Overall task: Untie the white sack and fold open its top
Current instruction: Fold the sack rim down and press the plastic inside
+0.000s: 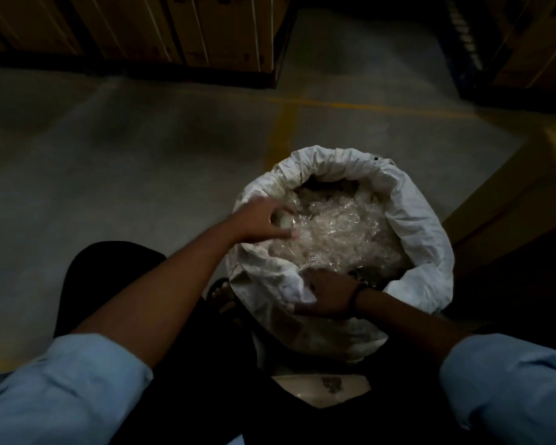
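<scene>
On concrete floor [142, 139], left hand [260, 221] and right hand [329, 298] hold white sack [408, 220].

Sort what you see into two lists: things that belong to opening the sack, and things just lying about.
Belongs to the job: white sack, top already rolled open; left hand, gripping its left rim; right hand, gripping its near rim.
Just lying about: cardboard boxes; yellow floor lines; clear plastic scraps inside the sack.

It's dim here, murky all round. The white sack [411, 226] at centre right catches the most light. The left hand [260, 221] smears with motion blur. Corners sink to black, and the upper-left boxes [135, 30] bow with lens distortion.
</scene>
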The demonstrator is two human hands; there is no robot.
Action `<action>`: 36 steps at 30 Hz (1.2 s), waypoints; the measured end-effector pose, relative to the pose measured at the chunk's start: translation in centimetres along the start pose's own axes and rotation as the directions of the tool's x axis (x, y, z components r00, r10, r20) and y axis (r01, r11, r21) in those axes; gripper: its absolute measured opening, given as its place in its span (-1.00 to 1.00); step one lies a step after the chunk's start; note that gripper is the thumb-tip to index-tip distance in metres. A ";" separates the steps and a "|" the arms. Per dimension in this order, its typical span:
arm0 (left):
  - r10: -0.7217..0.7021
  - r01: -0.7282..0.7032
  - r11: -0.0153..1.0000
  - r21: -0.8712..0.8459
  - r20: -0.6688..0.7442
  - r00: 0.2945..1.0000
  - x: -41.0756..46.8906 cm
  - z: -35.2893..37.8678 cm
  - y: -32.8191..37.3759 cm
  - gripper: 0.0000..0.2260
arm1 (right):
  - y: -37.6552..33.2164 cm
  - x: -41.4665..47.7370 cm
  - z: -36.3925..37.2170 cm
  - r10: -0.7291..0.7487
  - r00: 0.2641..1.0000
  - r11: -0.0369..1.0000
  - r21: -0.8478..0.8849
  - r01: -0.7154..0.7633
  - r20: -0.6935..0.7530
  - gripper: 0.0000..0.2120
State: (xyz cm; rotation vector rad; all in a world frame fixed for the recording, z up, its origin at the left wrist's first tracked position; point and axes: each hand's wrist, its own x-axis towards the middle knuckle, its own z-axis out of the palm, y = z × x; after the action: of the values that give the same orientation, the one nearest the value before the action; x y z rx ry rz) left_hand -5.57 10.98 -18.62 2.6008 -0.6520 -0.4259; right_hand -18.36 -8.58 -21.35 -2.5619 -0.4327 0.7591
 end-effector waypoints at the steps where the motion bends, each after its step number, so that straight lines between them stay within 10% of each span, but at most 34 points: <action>1: -0.104 0.117 0.991 0.064 -0.182 0.978 0.4 0.2 -0.5 -0.34 | -0.3 0.7 0.3 0.022 0.999 1.000 0.020 -0.021 -0.045 -0.07; 7: -0.551 0.540 0.834 -0.108 -0.139 0.823 1.6 5.4 -2.1 0.10 | -3.5 3.7 2.0 0.015 0.999 0.992 0.125 -0.011 -0.033 0.01; 10: -0.505 0.508 0.860 -0.047 -0.212 0.837 2.1 6.0 -1.8 0.00 | -4.7 4.4 3.7 -0.093 0.992 0.992 -0.072 0.099 0.084 -0.41; 20: -0.543 0.541 0.839 -0.053 -0.145 0.827 5.6 1.3 -2.6 0.01 | -3.5 5.1 -0.7 -0.139 0.985 0.990 0.050 0.134 0.106 -0.38; 27: -0.345 0.384 0.920 0.075 -0.310 0.886 11.7 0.6 -2.2 -0.04 | 6.4 12.2 -7.8 0.062 0.827 0.915 -0.299 -0.271 -0.559 -0.30; 32: -0.304 0.343 0.930 0.130 -0.247 0.920 15.2 1.1 -3.2 0.07 | 11.6 14.8 -13.6 0.134 0.786 0.780 -0.425 -0.459 -0.604 -0.09; 36: -0.154 0.216 0.946 0.242 -0.249 0.956 16.7 0.5 -5.8 -0.15 | 14.6 17.2 -15.6 0.224 0.802 0.801 -0.365 -0.475 -0.553 -0.32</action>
State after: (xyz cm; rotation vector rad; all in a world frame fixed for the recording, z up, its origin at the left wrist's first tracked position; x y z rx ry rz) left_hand 10.45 7.02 -24.86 2.9235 -0.4092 -0.0944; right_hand 6.82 -19.03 -24.14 -3.2364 0.0597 0.0706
